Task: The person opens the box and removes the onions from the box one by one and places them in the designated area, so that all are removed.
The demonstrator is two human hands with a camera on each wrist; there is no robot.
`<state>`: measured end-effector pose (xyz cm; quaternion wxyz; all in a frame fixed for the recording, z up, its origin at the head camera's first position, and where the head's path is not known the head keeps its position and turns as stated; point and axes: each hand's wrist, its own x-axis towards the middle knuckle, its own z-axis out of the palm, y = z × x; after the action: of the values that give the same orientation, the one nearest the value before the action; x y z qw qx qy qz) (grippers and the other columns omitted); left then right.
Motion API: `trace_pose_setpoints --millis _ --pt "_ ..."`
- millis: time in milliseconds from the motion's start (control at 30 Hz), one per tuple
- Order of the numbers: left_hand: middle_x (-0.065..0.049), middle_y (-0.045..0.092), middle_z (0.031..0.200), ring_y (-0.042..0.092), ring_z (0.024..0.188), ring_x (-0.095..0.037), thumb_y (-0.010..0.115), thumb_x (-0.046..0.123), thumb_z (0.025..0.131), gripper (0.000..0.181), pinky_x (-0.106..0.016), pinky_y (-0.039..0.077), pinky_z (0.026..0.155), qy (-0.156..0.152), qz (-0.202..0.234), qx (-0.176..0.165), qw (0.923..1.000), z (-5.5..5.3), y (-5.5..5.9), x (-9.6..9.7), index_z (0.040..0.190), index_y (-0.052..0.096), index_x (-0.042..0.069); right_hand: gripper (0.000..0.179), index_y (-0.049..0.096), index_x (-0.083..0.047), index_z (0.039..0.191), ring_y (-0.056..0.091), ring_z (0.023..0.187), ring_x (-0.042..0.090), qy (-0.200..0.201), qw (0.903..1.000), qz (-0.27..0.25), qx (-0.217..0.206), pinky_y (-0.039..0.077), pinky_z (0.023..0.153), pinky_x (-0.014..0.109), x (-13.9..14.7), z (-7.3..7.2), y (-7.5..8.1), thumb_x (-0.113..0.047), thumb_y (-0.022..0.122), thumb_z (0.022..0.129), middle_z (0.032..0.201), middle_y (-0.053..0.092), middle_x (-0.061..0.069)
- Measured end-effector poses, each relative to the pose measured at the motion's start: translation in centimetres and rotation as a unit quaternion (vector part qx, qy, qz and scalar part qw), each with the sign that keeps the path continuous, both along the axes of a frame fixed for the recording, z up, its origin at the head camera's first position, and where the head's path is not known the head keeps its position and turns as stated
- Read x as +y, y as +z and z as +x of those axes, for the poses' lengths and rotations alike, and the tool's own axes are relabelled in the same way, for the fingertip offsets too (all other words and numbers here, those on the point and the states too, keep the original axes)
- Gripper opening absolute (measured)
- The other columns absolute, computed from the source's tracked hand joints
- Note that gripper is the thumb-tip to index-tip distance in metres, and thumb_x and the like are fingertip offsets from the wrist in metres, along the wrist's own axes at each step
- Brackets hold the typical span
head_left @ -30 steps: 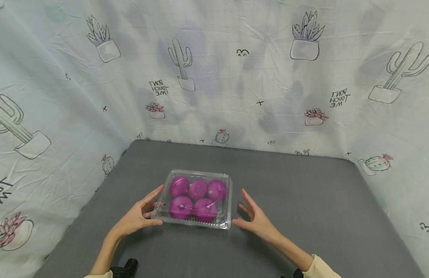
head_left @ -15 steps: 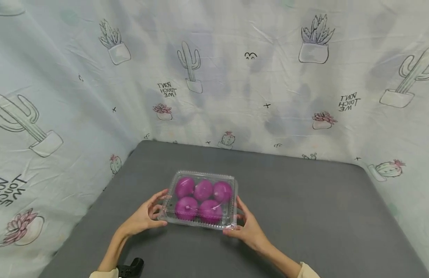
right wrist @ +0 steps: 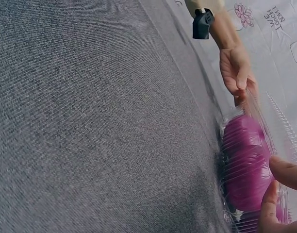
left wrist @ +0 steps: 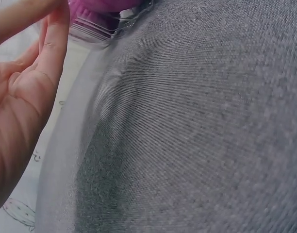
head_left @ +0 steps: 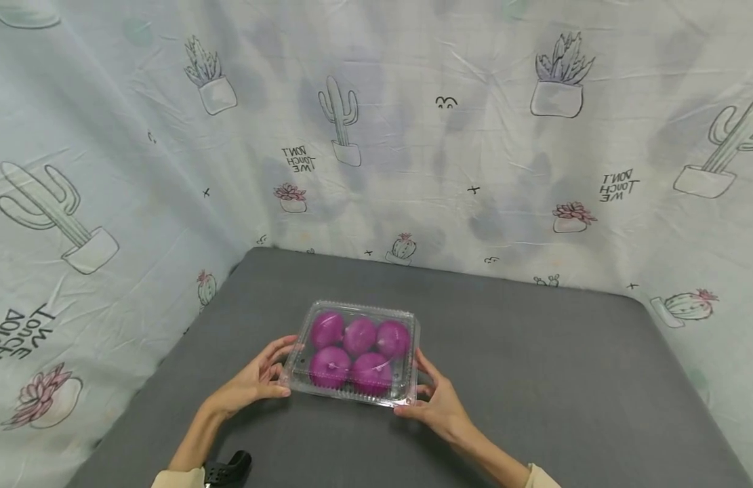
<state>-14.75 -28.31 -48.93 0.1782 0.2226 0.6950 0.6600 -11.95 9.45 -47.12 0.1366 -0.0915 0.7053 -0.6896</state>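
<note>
Your right hand (head_left: 438, 404)'s pinching the near-right corner of that clear rectangular plastic box (head_left: 346, 396), left hand (head_left: 254, 383) pinching its left side, probably so the five glossy purple balls (head_left: 372, 374) stay level. Box is left of centre, can't tell if it's touching the grey fabric-covered table (head_left: 504, 339).

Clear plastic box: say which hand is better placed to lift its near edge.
Probably the right hand: its thumb rounds the corner onto the near edge of the box; the left hand has its thumb only at the corner.
</note>
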Motion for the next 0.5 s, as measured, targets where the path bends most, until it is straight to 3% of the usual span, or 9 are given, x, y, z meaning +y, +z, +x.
trace_pose_setpoints --millis 167,267,400,500 --pt "-0.025 0.011 0.153 0.048 0.082 -0.009 0.058 -0.009 0.089 0.08 -0.03 0.049 0.073 -0.003 0.006 -0.013 0.9999 0.06 -0.04 -0.09 0.152 0.012 0.006 0.108 0.018 -0.005 0.153 0.056 0.091 0.02 0.0 1.0 -0.003 -0.009 0.054 0.072 0.026 0.02 -0.05 0.16 0.008 0.082 0.068 0.149 0.025 0.027" --pt "-0.015 0.019 0.152 0.05 0.083 -0.009 0.058 -0.01 0.088 0.077 -0.028 0.05 0.073 0.013 0.019 -0.051 0.9985 -0.04 0.02 0.05 0.151 0.017 0.006 0.108 0.018 -0.005 0.153 0.057 0.091 0.019 0.0 0.9999 0.001 -0.015 0.054 0.072 0.026 -0.03 -0.07 0.28 0.008 0.082 0.068 0.149 0.025 0.027" --pt "0.003 0.034 0.143 0.057 0.097 -0.011 0.06 -0.01 0.086 0.072 -0.027 0.051 0.076 0.037 0.038 -0.099 0.9936 -0.21 0.05 0.34 0.148 0.025 0.002 0.108 0.018 -0.006 0.153 0.056 0.089 0.019 -0.003 0.9998 0.003 -0.022 0.053 0.07 0.025 -0.06 -0.09 0.5 0.009 0.082 0.068 0.15 0.024 0.026" --pt "0.002 0.04 0.138 0.059 0.097 -0.014 0.063 -0.009 0.085 0.072 -0.027 0.052 0.078 0.053 0.033 -0.115 0.9914 -0.2 0.42 0.63 0.147 0.025 -0.005 0.108 0.018 -0.005 0.153 0.056 0.085 0.017 -0.007 0.9997 0.001 -0.024 0.053 0.068 0.023 -0.06 -0.08 0.67 0.011 0.081 0.067 0.149 0.024 0.026"
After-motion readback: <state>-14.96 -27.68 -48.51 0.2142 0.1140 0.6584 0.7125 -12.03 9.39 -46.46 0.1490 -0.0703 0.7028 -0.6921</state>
